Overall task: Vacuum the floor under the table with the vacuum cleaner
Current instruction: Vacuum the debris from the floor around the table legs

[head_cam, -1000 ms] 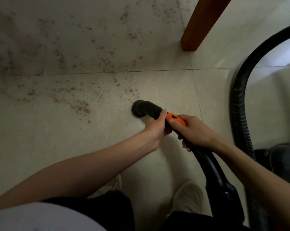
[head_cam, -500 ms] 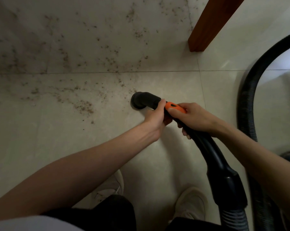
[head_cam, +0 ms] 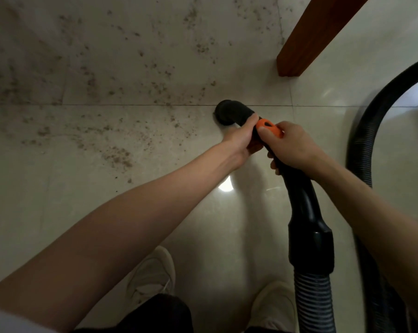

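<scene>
**Head view: both hands on the vacuum nozzle at the tile seam**

The head view looks down on two bare forearms reaching forward over pale floor tiles [head_cam: 59,200]. The left hand [head_cam: 241,138] wraps its fingers round the black nozzle [head_cam: 232,111] of the vacuum cleaner, just behind the bent mouth. The right hand [head_cam: 292,145] grips the black handle tube [head_cam: 299,195] directly behind the left hand, its thumb lying along the orange slider [head_cam: 269,127] on top; the two hands touch or nearly touch there. The nozzle's mouth sits low against the floor just ahead of the left hand, at the grout line between tiles, though whether it actually presses on the tile is hard to tell from this angle.

Brown crumbs and grit [head_cam: 116,155] are scattered across the tiles ahead of and to the left of the hands. A reddish wooden desk leg [head_cam: 306,42] stands ahead of the right hand, apart from the nozzle. Behind the right hand the tube widens into a collar and joins the ribbed hose [head_cam: 313,304]; a further loop of the hose arcs on the far right side. Two light shoes [head_cam: 152,272] stand below the forearms, and a bright reflection [head_cam: 224,186] gleams on the tile behind the left hand.
</scene>
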